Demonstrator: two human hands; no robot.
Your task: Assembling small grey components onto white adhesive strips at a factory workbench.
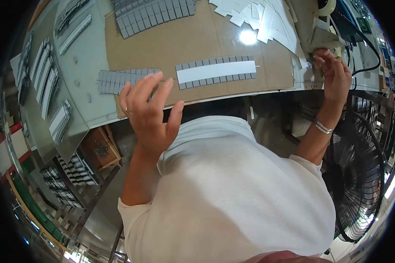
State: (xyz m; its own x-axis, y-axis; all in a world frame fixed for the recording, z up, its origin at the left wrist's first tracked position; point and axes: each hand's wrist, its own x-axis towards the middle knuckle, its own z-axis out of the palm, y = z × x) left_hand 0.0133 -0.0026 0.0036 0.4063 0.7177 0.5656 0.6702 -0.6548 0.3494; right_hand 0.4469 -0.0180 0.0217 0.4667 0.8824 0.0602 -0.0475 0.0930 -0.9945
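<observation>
My left hand [150, 114] hovers with fingers spread over the near edge of the table, holding nothing. Under and beyond its fingertips lies a strip of grey segmented pieces [114, 81], partly hidden by the hand. To the right of that, a second grey segmented strip [197, 84] carries a long white band [216, 70] along its middle. At the far right my right hand [337, 81] reaches to a beige machine-like body [324, 40]. Its fingertips are bent together at the lower edge of that body; what they pinch there is too small to make out.
A brown cardboard sheet [171, 50] covers the table's middle. More grey pieces [156, 16] stand in rows at the back, beside a pile of white strips [245, 13]. Finished-looking strips [44, 79] lie at left. A black fan [353, 175] stands close on the right.
</observation>
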